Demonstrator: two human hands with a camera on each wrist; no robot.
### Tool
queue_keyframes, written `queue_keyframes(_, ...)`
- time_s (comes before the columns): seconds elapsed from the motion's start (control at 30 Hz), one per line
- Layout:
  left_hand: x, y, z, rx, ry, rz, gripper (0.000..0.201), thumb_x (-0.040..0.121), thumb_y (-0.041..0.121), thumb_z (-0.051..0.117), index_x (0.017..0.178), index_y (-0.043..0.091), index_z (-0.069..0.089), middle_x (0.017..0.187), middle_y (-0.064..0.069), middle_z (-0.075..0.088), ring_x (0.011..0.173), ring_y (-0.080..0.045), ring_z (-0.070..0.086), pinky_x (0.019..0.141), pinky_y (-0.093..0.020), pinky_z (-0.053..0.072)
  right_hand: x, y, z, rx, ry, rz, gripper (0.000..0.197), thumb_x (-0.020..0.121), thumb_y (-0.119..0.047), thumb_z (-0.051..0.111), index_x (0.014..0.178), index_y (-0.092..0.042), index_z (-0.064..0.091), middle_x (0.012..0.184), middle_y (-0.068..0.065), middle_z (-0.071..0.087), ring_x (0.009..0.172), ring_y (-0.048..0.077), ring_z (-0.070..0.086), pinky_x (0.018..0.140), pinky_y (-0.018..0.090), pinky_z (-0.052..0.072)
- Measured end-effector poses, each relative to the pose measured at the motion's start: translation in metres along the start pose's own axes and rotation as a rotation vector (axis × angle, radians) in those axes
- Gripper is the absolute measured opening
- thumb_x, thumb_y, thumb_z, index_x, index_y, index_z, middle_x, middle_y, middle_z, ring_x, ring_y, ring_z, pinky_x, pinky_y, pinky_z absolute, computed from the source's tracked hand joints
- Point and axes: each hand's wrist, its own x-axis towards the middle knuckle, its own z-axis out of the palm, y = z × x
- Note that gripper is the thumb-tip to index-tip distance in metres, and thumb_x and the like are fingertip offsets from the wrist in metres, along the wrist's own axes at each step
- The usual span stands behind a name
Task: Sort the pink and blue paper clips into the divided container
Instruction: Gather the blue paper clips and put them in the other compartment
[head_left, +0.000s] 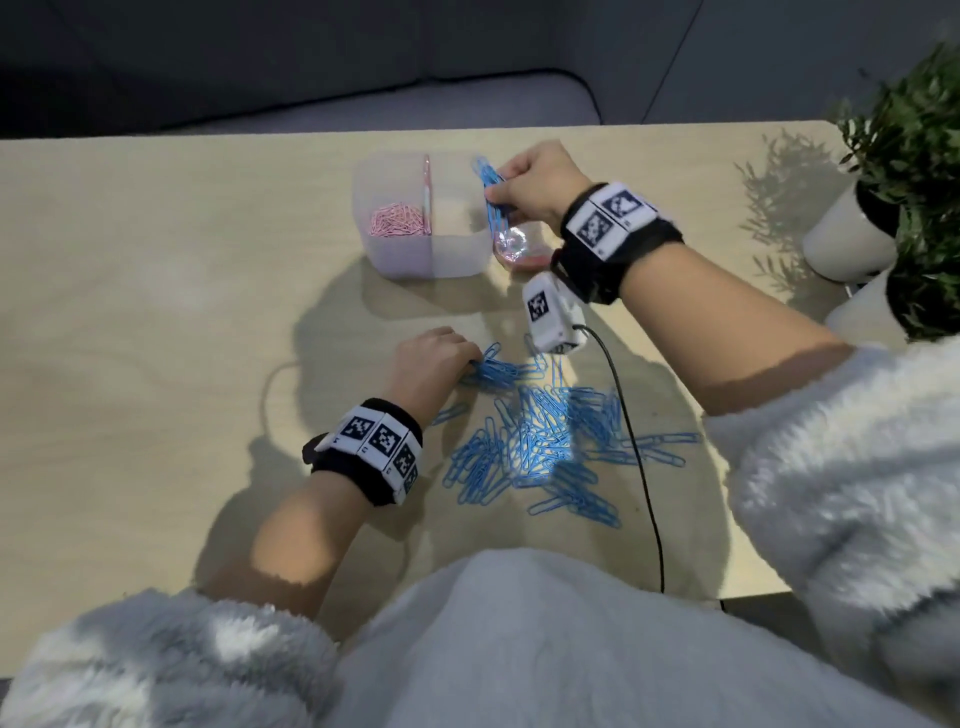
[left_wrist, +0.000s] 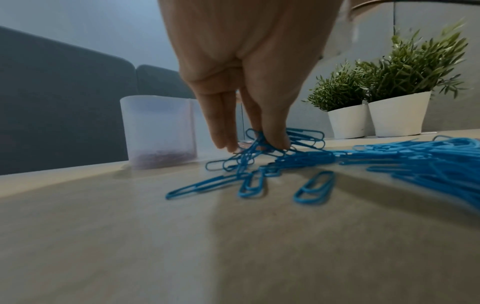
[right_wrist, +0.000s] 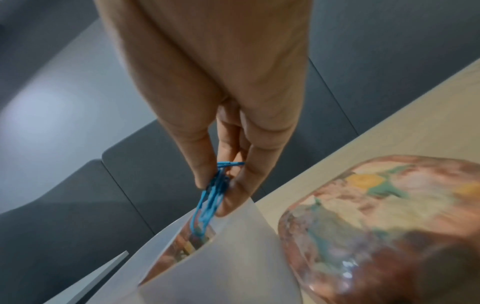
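Head: frosted plastic divided container (head_left: 410, 260) far on light wood table (head_left: 156, 312); pink paper clips (head_left: 397, 222) in left compartment. Right hand (head_left: 535, 182) pinches blue clip bunch (head_left: 491, 195) over right compartment. Loose blue wire clips pile (head_left: 540, 441) near centre.

Left wrist: left hand (left_wrist: 246, 72) fingertips pinch blue clips at pile edge; two potted plants (left_wrist: 384, 92) far right.

Right wrist: glossy patterned lid (right_wrist: 389, 226) beside container.

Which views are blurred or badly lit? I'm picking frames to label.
Head view: dim, hard shadows of both arms on the table, bright glare patch on the loose blue clips. Left wrist view: motion blur smears the clips at right; left hand fairly sharp. Right wrist view: right hand soft, pink lid badly blurred.
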Motion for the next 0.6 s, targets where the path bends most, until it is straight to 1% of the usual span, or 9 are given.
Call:
queue_keyframes(0.1, -0.003, -0.001, 0.001, -0.001, -0.01, 0.007, 0.01, 0.066, 0.018, 0.064, 0.073, 0.015, 0.071, 0.068, -0.006, 0.071, 0.069, -0.027, 0.069, 0.051, -0.031, 0.056, 0.017, -0.014, 0.008, -0.095, -0.062, 0.011, 0.022, 0.082, -0.006, 0.066, 0.065, -0.012, 0.052, 0.071, 0.008, 0.06, 0.065, 0.019, 0.062, 0.072, 0.037, 0.059)
queue_keyframes(0.17, -0.003, 0.002, -0.001, -0.061, -0.025, -0.025, 0.017, 0.075, 0.022, 0.062, 0.087, 0.013, 0.07, 0.084, -0.012, 0.071, 0.079, -0.033, 0.068, 0.061, -0.038, 0.055, 0.018, -0.02, 0.01, -0.171, -0.063, -0.027, 0.017, 0.084, -0.013, 0.063, 0.07, -0.015, 0.054, 0.08, 0.007, 0.063, 0.068, 0.018, 0.064, 0.075, 0.033, 0.06)
queue_keyframes(0.23, -0.003, 0.003, -0.003, -0.087, -0.013, -0.048, 0.024, 0.082, 0.027, 0.055, 0.097, 0.013, 0.068, 0.096, -0.013, 0.069, 0.089, -0.034, 0.065, 0.07, -0.042, 0.052, 0.012, -0.025, 0.008, -0.215, -0.033, -0.064, 0.005, 0.086, -0.011, 0.057, 0.085, -0.008, 0.062, 0.089, 0.012, 0.063, 0.072, 0.02, 0.063, 0.077, 0.033, 0.06)
queue_keyframes(0.27, -0.003, 0.002, -0.005, -0.12, 0.005, -0.051, 0.025, 0.084, 0.026, 0.052, 0.098, 0.012, 0.068, 0.097, -0.013, 0.068, 0.09, -0.034, 0.064, 0.073, -0.042, 0.051, 0.008, -0.024, 0.006, -0.223, 0.004, -0.073, 0.013, 0.086, -0.006, 0.054, 0.094, -0.003, 0.064, 0.092, 0.015, 0.064, 0.075, 0.022, 0.063, 0.078, 0.036, 0.059)
queue_keyframes(0.3, -0.004, 0.002, -0.008, -0.17, 0.031, -0.051, 0.026, 0.083, 0.025, 0.051, 0.097, 0.011, 0.068, 0.096, -0.014, 0.069, 0.09, -0.034, 0.064, 0.074, -0.041, 0.05, 0.001, -0.021, 0.003, -0.2, 0.048, -0.085, 0.016, 0.085, -0.002, 0.052, 0.093, -0.001, 0.065, 0.094, 0.018, 0.065, 0.076, 0.025, 0.064, 0.077, 0.039, 0.059)
queue_keyframes(0.4, -0.001, 0.002, -0.025, -0.326, 0.167, -0.105, 0.024, 0.084, 0.023, 0.054, 0.095, 0.008, 0.069, 0.092, -0.013, 0.072, 0.086, -0.03, 0.065, 0.076, -0.032, 0.046, -0.027, 0.011, -0.006, -0.206, 0.143, -0.081, 0.025, 0.084, -0.001, 0.05, 0.062, -0.012, 0.057, 0.088, 0.02, 0.068, 0.074, 0.031, 0.065, 0.076, 0.045, 0.057)
queue_keyframes(0.47, 0.01, 0.004, -0.044, -0.429, 0.257, -0.165, 0.017, 0.085, 0.015, 0.059, 0.096, 0.008, 0.07, 0.093, -0.007, 0.072, 0.086, -0.023, 0.063, 0.077, -0.018, 0.043, -0.049, 0.052, -0.007, -0.258, 0.074, -0.013, 0.029, 0.086, -0.006, 0.05, 0.058, -0.014, 0.051, 0.086, 0.025, 0.07, 0.07, 0.033, 0.065, 0.072, 0.047, 0.054)
queue_keyframes(0.5, 0.019, 0.004, -0.054, -0.458, 0.308, -0.181, 0.017, 0.084, 0.011, 0.06, 0.097, 0.007, 0.071, 0.093, -0.006, 0.071, 0.086, -0.022, 0.063, 0.08, -0.016, 0.045, -0.058, 0.074, -0.006, -0.262, 0.041, 0.028, 0.03, 0.086, -0.008, 0.05, 0.057, -0.016, 0.05, 0.085, 0.025, 0.07, 0.068, 0.034, 0.065, 0.07, 0.049, 0.054)
queue_keyframes(0.6, 0.054, 0.002, -0.079, -0.399, 0.38, -0.249, 0.019, 0.084, 0.012, 0.059, 0.099, 0.007, 0.07, 0.096, -0.014, 0.072, 0.089, -0.027, 0.065, 0.087, -0.035, 0.05, -0.076, 0.129, -0.004, -0.227, 0.03, 0.111, 0.026, 0.079, -0.007, 0.051, 0.055, -0.018, 0.054, 0.072, 0.015, 0.069, 0.066, 0.03, 0.064, 0.065, 0.044, 0.053)
